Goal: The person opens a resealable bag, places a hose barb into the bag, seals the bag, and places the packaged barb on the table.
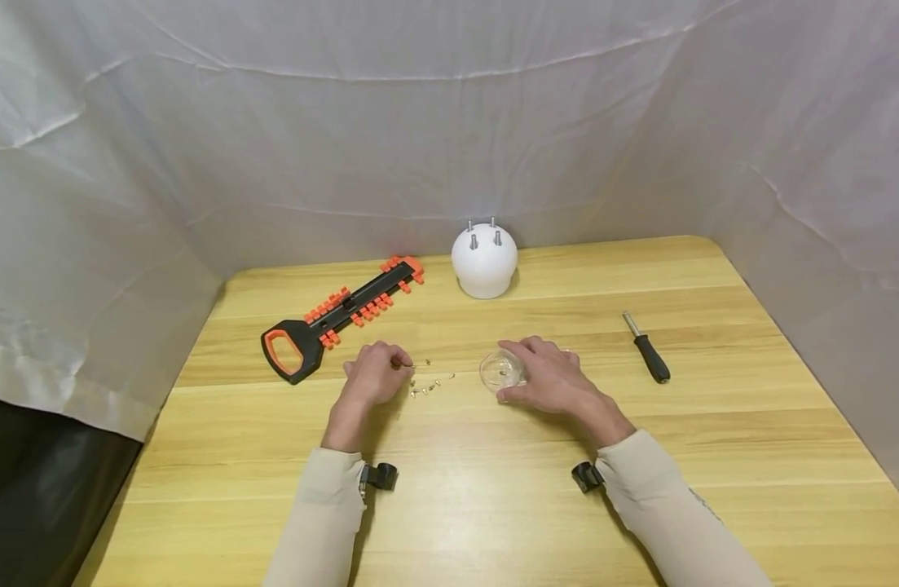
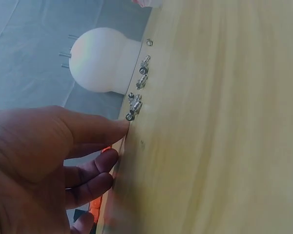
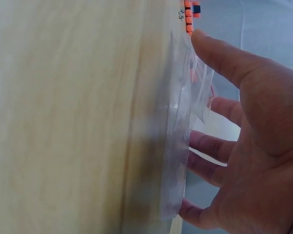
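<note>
- Your left hand [image 1: 376, 377] works low over the wood-grain tabletop [image 1: 478, 505], thumb and bent fingers close together; the views cannot tell whether a screw sits between the fingertips.
- The loose small metal screws [image 2: 136, 105] lie scattered just off your left fingertips, on the side toward your right hand.
- Clean picking here likely calls for one screw at a time, pinched between thumb and forefinger, the spare fingers lifted so that its neighbors do not roll.
- Your right hand [image 1: 548, 379] is clamped on a clear plastic container [image 3: 175, 156], thumb on the near side, fingers round the far side.
- A light, steady hold probably serves best: the walls look thin and could flex, and a tilt could spill the contents.
- Inside the container's round end, just left of your right fingertips, one small item [image 1: 504, 372] shows, perhaps a screw, too small to tell.
- Beyond both hands stands a white globe-shaped object [image 1: 484, 269] topped with metal posts [image 1: 473, 242]; a black-handled screwdriver [image 1: 651, 359] lies right of your right hand, a black-and-orange rack [image 1: 379, 287] past your left.
</note>
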`<state>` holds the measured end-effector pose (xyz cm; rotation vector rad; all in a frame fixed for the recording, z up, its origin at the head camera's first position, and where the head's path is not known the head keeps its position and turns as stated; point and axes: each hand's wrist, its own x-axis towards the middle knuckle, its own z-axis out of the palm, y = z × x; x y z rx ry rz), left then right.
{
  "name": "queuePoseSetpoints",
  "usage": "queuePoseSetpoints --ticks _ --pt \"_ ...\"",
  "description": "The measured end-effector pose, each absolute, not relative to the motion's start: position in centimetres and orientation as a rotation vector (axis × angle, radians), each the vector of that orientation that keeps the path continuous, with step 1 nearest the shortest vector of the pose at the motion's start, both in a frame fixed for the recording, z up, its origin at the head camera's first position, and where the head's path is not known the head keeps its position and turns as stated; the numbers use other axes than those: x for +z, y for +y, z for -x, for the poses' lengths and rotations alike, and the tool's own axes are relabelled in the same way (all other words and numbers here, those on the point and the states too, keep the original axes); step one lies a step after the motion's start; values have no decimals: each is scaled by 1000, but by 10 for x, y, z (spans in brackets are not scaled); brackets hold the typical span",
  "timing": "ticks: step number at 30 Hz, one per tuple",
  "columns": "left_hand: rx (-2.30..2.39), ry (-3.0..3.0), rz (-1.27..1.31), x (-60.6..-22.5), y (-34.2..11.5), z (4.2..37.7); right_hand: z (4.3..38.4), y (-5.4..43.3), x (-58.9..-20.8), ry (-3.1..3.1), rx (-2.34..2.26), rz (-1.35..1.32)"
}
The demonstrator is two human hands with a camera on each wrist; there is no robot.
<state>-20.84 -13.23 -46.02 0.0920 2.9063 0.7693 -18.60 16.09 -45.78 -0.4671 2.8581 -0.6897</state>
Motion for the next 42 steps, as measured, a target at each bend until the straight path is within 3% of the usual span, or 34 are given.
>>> queuePoseSetpoints --ticks 42 --pt "698 2925 -202 -466 -125 210 187 161 -457 2853 -673 470"
